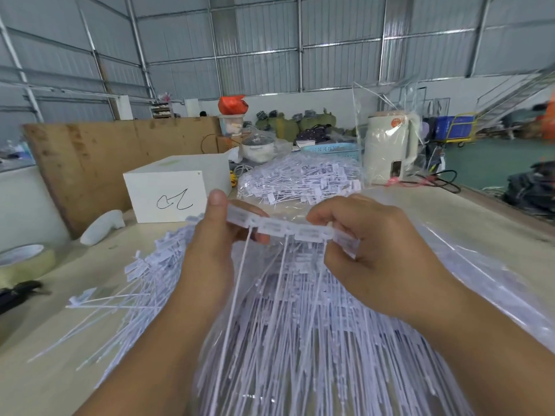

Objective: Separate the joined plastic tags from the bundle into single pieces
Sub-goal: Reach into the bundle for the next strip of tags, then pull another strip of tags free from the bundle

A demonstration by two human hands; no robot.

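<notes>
Nearest the camera, a bundle (300,355) of long white plastic tags in clear wrap lies along the table (45,370), stems running toward the viewer and filling the lower middle of the view. Above it, both hands hold up a short strip (288,229) of joined tags, heads side by side, thin stems hanging down.

At the far left edge sit a tape roll (21,259) and a dark tool (18,292); bare tabletop lies between them and the tags. A loose pile (135,283) of single tags fans out left of the bundle, some stems reaching toward the table's near edge. Behind it stands a white box (168,193) with a scribble on its face, against a tilted plywood board (105,151).

The left hand (207,250) pinches the strip's left end, thumb up, fingers curled behind. The right hand (375,253) pinches the right end, fingers curled over the heads.

Beyond the hands lies another bagged heap (303,178) of tags. To the right stands a cream kettle (390,145) in clear plastic. The right side of the table is covered by clear wrap out to its edge.
</notes>
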